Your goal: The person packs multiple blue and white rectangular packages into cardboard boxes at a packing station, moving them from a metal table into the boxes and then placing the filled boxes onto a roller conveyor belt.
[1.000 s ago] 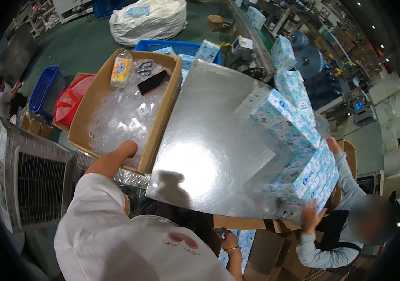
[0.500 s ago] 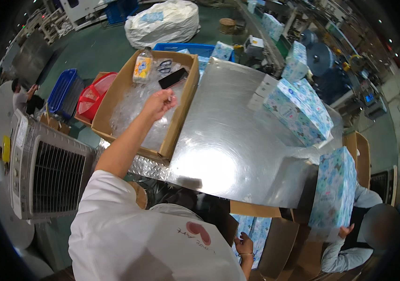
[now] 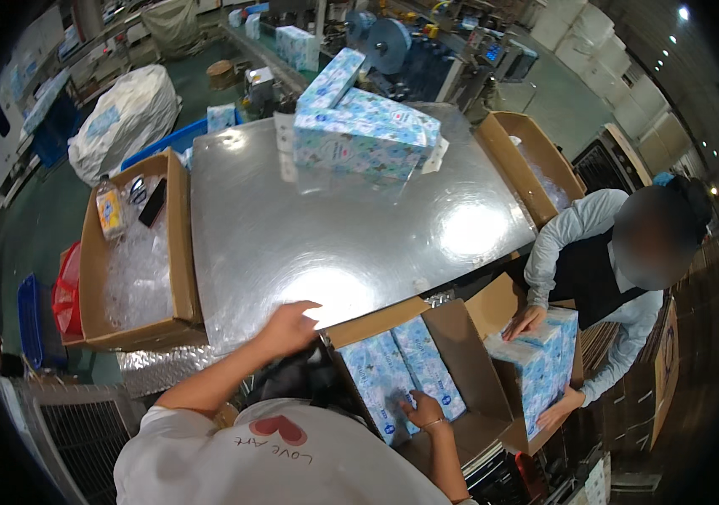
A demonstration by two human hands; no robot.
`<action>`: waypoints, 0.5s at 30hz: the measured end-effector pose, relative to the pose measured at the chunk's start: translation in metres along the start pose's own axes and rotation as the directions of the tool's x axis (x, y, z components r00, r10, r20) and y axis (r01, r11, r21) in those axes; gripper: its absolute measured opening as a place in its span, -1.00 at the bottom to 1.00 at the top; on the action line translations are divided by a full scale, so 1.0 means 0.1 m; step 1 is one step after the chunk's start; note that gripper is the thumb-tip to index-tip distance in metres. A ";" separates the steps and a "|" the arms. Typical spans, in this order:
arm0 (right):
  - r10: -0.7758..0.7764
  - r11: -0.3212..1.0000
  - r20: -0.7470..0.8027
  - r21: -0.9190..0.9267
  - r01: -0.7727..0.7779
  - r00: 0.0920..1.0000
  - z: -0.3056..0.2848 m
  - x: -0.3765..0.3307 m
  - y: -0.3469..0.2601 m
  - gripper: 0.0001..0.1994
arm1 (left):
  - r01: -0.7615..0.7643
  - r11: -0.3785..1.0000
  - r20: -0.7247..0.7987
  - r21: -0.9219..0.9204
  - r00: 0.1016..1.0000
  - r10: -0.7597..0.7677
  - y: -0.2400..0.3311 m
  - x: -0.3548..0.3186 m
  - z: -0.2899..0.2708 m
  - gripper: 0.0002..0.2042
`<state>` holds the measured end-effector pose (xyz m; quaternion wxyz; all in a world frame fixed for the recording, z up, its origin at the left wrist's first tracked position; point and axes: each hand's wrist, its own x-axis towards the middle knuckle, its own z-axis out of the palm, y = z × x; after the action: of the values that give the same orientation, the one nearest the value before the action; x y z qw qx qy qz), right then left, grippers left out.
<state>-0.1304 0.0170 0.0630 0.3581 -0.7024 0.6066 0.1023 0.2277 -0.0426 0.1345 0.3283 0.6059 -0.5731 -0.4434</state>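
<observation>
Right hand (image 3: 421,412) fingers spread on blue packs (image 3: 402,374), seemingly flat.

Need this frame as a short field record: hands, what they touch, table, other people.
left hand: left hand rests on the near edge of the steel table, palm down, holding nothing
right hand: right hand pressed flat on blue patterned packs inside the open carton
table top: stack of blue patterned packs at the far side
left of table: cardboard box with clear plastic bags
co-worker: a person at right holds another bundle of packs with both hands
</observation>
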 end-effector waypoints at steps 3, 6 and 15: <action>0.038 0.999 0.025 0.025 -0.039 0.999 0.05 -0.19 0.10 -0.47 | -0.037 0.871 -0.574 0.490 0.738 0.354 -0.68 0.11 -0.88 -0.77; -0.018 0.996 0.067 0.084 0.012 0.998 0.02 -0.30 -0.03 -0.49 | 0.391 0.866 -0.907 0.312 0.392 0.150 -1.88 -0.10 -1.96 -0.79; 0.009 1.000 0.218 0.021 -0.014 0.976 0.15 -0.04 -0.23 -0.43 | 0.753 0.319 -0.398 0.576 0.599 -0.695 -3.18 -0.61 -1.98 -0.75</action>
<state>-0.1059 0.0301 0.0629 0.4297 -0.6794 0.5688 0.1739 0.5396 0.0367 -0.0667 -0.1375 0.8877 -0.3488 -0.2674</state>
